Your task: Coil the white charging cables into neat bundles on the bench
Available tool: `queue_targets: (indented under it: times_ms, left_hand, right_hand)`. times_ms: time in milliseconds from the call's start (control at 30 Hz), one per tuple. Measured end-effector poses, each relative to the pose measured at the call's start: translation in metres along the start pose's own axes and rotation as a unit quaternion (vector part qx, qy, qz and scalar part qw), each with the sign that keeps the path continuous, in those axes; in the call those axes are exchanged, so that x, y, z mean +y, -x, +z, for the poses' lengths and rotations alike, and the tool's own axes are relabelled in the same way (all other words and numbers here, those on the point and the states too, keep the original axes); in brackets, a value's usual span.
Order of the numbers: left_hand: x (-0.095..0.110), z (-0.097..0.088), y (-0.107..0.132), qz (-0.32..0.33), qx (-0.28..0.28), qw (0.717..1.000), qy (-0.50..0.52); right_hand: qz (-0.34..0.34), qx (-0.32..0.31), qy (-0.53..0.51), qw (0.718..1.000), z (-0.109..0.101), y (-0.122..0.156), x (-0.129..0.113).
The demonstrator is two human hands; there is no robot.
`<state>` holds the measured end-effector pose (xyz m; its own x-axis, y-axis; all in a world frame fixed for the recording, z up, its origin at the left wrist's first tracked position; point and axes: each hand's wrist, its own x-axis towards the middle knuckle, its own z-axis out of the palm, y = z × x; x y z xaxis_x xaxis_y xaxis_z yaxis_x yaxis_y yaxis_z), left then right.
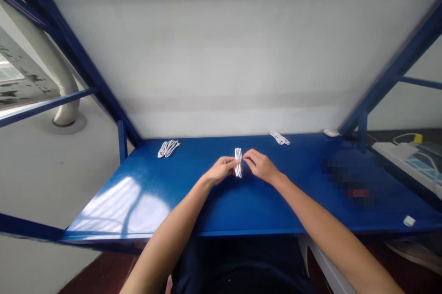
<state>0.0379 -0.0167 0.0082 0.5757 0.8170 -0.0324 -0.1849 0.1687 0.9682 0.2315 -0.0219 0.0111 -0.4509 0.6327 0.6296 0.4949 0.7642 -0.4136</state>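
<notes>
A white cable (238, 170), folded into a narrow bundle, stands upright over the middle of the blue table. My left hand (223, 169) pinches it around its middle, with the thumb across the front. Just to its right, my right hand (260, 165) has thumb and fingertips pressed together close to the bundle's side. Whatever those fingertips hold is too small to make out. Another white cable bundle (168, 148) lies on the table to the left, and a third white bundle (279, 138) rests near the back edge, right of centre.
The blue table (193, 206) ends at a pale back panel (221, 63) between blue frame posts. A white object (331, 132) sits at the back right corner. A power strip (410, 160) lies at the right, and a small white block (409, 220) near the front right.
</notes>
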Motion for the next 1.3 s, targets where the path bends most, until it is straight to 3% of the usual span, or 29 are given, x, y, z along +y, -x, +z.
queue_targets:
  times_ms: [167,300,500,700,833,933,1167,1300]
  left_hand:
    - [0.0,0.005,0.002,-0.005,-0.008,0.999,0.033]
    - [-0.004,0.008,-0.002,-0.009,0.02,0.999,0.034]
    - [-0.012,0.006,-0.006,0.084,0.114,0.975,-0.17]
    - [-0.012,0.002,-0.004,0.103,0.115,0.943,-0.294]
    - [-0.007,0.0,-0.001,0.115,0.11,0.912,-0.377]
    - [-0.005,0.001,0.002,0.117,0.104,0.869,-0.469]
    - [-0.004,0.009,0.008,0.101,0.006,0.795,-0.598]
    - [-0.008,0.001,0.005,0.1,0.047,0.772,-0.626]
  right_hand:
    - [0.03,0.01,-0.049,0.998,0.001,-0.002,-0.003]
    - [0.057,0.035,-0.044,0.997,0.005,-0.001,-0.003]
    - [0.063,0.072,0.049,0.994,0.008,0.002,-0.001]
    - [0.008,0.094,0.166,0.982,0.004,0.002,-0.007]
    - [-0.002,0.096,0.188,0.977,0.004,0.0,-0.01]
    - [0.034,0.084,0.176,0.98,0.005,0.001,-0.007]
    - [0.148,0.098,0.118,0.977,-0.005,0.0,0.023]
    - [0.266,0.106,0.196,0.938,-0.037,0.006,0.056]
